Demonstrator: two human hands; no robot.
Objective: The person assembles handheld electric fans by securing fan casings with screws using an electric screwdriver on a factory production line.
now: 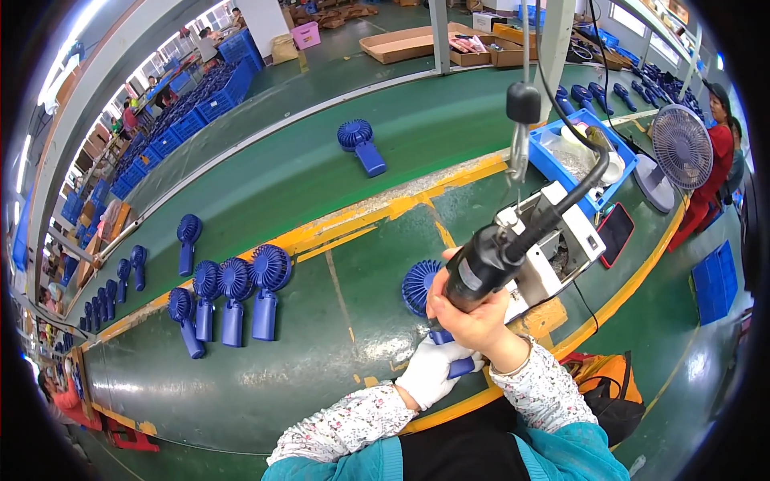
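My left hand (pixel 431 375), in a white glove, is closed around the handle of a blue handheld fan (pixel 419 289) close to the bench's front edge. The fan's round head points away from me, and its handle is partly covered by my hands. Bare-fingered, my right hand (pixel 472 314) wraps round a black electric screwdriver (pixel 484 264) held upright over that handle. Its tip is hidden behind my fingers. A black cable leaves the top of the tool, and a metal hook (pixel 518 152) hangs just above it.
Several blue fans (pixel 233 280) stand in a row at left. Another fan (pixel 361 147) lies on the green conveyor belt. Right of the tool are a white machine (pixel 553 260), a blue tray (pixel 551 144), a phone (pixel 616 234) and a white desk fan (pixel 682 148). Co-workers are at right.
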